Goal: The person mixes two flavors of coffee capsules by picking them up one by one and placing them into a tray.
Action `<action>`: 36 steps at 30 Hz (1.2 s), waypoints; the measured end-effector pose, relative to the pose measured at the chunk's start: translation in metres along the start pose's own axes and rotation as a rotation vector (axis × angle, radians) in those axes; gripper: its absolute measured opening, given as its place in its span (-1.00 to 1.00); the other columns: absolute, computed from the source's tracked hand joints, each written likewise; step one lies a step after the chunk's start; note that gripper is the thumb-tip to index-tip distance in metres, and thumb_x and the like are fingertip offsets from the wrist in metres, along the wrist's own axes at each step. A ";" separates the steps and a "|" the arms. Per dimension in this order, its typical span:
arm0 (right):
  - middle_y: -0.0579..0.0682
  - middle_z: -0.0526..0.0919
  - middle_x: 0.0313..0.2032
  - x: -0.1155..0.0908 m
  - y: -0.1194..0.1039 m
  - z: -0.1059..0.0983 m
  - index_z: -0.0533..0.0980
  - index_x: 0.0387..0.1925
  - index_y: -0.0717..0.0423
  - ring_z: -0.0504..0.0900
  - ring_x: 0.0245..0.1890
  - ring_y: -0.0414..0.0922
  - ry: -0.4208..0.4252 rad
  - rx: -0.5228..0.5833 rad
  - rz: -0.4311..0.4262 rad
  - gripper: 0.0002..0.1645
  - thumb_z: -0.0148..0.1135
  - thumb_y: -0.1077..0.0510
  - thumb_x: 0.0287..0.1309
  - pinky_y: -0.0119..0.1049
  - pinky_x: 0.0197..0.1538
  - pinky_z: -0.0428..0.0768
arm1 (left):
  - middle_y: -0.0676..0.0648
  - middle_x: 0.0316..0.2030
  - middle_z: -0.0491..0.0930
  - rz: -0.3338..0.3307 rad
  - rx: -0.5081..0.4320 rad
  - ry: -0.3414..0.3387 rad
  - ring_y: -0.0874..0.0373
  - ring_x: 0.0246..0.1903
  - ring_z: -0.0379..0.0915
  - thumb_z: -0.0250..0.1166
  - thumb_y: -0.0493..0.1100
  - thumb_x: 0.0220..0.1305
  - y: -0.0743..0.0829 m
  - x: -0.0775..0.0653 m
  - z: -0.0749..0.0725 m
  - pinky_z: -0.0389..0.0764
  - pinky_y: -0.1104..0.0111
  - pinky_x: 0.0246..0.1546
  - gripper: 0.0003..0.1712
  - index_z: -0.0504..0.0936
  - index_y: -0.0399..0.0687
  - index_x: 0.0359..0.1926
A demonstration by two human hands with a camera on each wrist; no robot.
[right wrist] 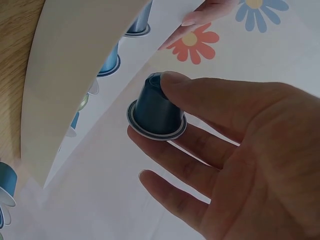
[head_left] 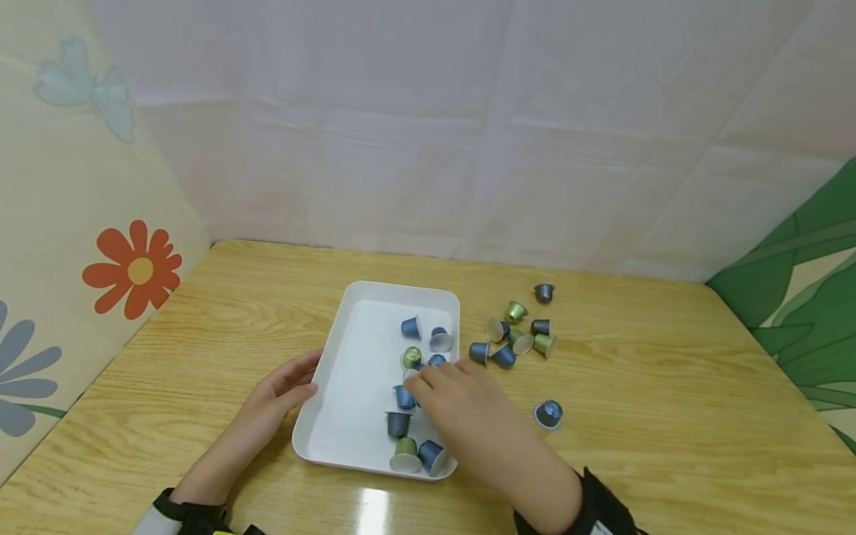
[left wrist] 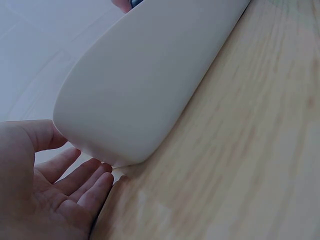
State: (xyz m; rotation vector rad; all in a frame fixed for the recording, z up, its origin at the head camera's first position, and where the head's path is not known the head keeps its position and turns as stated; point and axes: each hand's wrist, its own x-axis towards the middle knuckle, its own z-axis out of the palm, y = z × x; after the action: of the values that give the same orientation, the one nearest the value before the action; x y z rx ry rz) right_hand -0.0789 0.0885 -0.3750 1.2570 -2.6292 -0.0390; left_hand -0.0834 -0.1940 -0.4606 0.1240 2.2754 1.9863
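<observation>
A white tray [head_left: 354, 371] stands on the table with several blue, green and dark coffee capsules along its right half. At the tray's left side is my left hand [head_left: 277, 394]; in the left wrist view its thumb meets the rim and its bent fingers [left wrist: 95, 175] touch the outer wall. My right hand [head_left: 471, 416] is over the tray's right edge. It pinches a blue coffee capsule [right wrist: 159, 110] between thumb and fingers, wide rim toward the fingers, as the right wrist view shows. In the head view that hand covers part of the tray and some capsules.
Right of the tray lies a loose cluster of capsules [head_left: 521, 340], blue, green and dark. A dark capsule [head_left: 545, 293] lies behind them, and a single blue capsule [head_left: 548, 414] sits nearer me. A pale cloth [head_left: 468, 148] hangs along the back of the wooden table [head_left: 669, 416].
</observation>
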 end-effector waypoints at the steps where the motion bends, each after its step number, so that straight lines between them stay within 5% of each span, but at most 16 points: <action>1: -0.03 0.66 -0.10 0.000 0.000 0.000 0.58 0.00 0.08 0.63 -0.10 -0.09 -0.001 0.000 0.001 -0.56 0.41 0.37 0.05 -0.15 -0.03 0.60 | -0.33 0.35 0.32 0.000 -0.001 0.002 -0.15 0.32 0.24 0.13 -0.26 0.44 0.000 0.000 0.000 0.41 0.57 0.07 -0.39 0.24 -0.38 0.42; 6: -0.03 0.67 -0.11 0.000 -0.001 0.001 0.59 -0.01 0.08 0.63 -0.11 -0.09 0.006 -0.002 -0.002 -0.55 0.44 0.37 0.02 -0.17 -0.05 0.60 | -0.33 0.34 0.34 0.005 -0.001 0.008 -0.12 0.30 0.26 0.13 -0.26 0.43 0.000 0.001 0.000 0.41 0.56 0.07 -0.40 0.26 -0.39 0.41; 14: -0.03 0.67 -0.11 0.001 -0.001 0.002 0.61 -0.03 0.08 0.63 -0.12 -0.10 0.013 -0.009 -0.008 -0.55 0.46 0.35 0.00 -0.18 -0.06 0.60 | -0.34 0.33 0.34 0.013 -0.008 0.008 0.19 0.21 0.37 0.14 -0.27 0.42 0.000 0.001 0.000 0.42 0.55 0.07 -0.40 0.26 -0.39 0.40; 21: -0.03 0.67 -0.11 0.001 -0.002 0.002 0.62 -0.03 0.08 0.63 -0.11 -0.11 0.006 -0.010 -0.015 -0.56 0.46 0.34 0.00 -0.17 -0.05 0.59 | -0.33 0.34 0.34 0.013 -0.017 -0.001 -0.14 0.31 0.25 0.13 -0.26 0.43 0.000 0.001 0.000 0.43 0.55 0.06 -0.40 0.25 -0.37 0.41; 24: -0.03 0.66 -0.11 0.001 -0.002 0.002 0.61 -0.02 0.08 0.62 -0.11 -0.11 -0.006 -0.002 -0.016 -0.56 0.46 0.34 0.01 -0.17 -0.04 0.58 | -0.33 0.34 0.34 0.013 -0.022 -0.002 -0.12 0.30 0.26 0.13 -0.26 0.43 0.000 0.001 0.000 0.44 0.54 0.06 -0.40 0.25 -0.37 0.42; 36: -0.01 0.66 -0.10 0.001 -0.002 0.002 0.61 -0.01 0.09 0.62 -0.09 -0.08 -0.021 0.021 -0.004 -0.55 0.47 0.35 0.00 -0.15 0.01 0.59 | -0.35 0.32 0.35 0.023 -0.029 -0.004 0.39 0.12 0.39 0.13 -0.27 0.43 -0.002 0.001 0.000 0.45 0.53 0.06 -0.39 0.25 -0.38 0.41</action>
State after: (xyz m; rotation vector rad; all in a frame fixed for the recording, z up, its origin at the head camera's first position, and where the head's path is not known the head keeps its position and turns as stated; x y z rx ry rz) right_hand -0.0784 0.0862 -0.3772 1.2760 -2.6519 -0.0255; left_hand -0.0848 -0.1943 -0.4626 0.1513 2.2522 2.0268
